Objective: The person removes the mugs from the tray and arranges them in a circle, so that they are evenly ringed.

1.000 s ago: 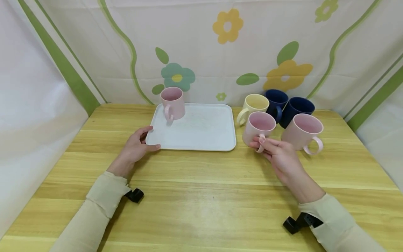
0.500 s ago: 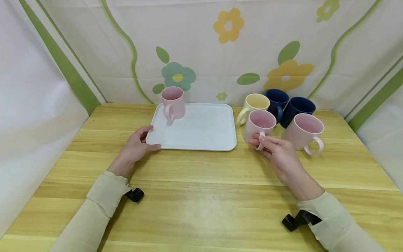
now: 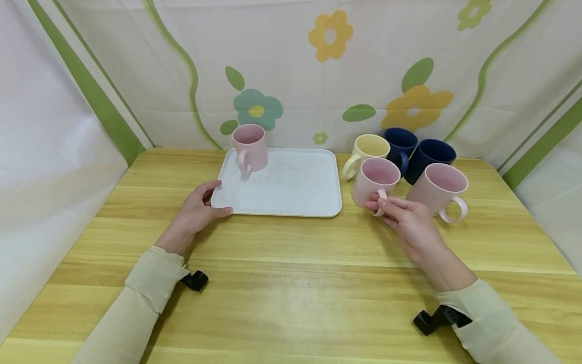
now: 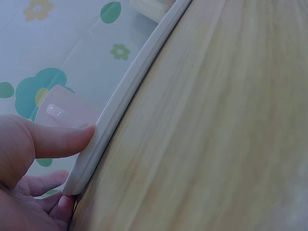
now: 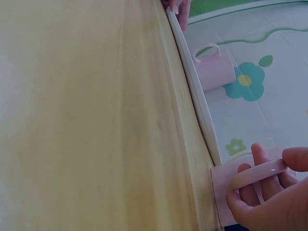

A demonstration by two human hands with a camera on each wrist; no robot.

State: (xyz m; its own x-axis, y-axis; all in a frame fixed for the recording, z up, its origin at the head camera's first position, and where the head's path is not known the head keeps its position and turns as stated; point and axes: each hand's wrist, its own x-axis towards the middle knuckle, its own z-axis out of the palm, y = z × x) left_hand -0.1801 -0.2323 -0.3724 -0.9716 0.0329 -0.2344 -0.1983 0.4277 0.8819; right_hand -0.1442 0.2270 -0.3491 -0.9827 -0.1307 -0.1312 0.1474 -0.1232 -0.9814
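Observation:
In the head view, my right hand (image 3: 411, 225) pinches the handle of a pink mug (image 3: 367, 188) between thumb and fingers. That mug is upright, just right of the white tray (image 3: 291, 194); I cannot tell whether its base touches the table. The right wrist view shows fingers passing through the mug's handle (image 5: 257, 174). At the tray's near left corner, my left hand (image 3: 193, 210) grips the rim, its thumb on the front edge and fingers along the left side. Another pink mug (image 3: 254, 151) stands on the tray's far left part, handle toward me.
Close behind the held mug stand a yellow mug (image 3: 370, 146) and two dark blue mugs, one behind (image 3: 399, 141) and one to its right (image 3: 429, 156). A third pink mug (image 3: 434, 194) is right of my hand. A flowered cloth (image 3: 295, 76) backs the wooden table (image 3: 291, 283).
The held pink mug has shifted very slightly up and to the right in the head view, along with my right hand. My left hand and the tray stay put.

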